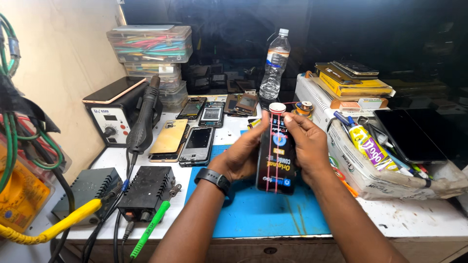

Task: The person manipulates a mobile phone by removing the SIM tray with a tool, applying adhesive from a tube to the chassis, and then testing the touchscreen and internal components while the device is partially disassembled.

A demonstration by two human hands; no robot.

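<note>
Blue mat (253, 214) lies nearest; above it left hand (243, 156) and right hand (304, 143) clasp a dark phone (276, 160) upright, fingers pinching red bands across it; banding appears under way; next band needs even tension.

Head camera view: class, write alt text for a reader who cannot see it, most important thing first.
Two bare hands, left hand and right hand, hold an upright black phone wrapped in red rubber bands over a blue mat. Around it, the white workbench holds opened phones, a soldering station and a water bottle.
</note>
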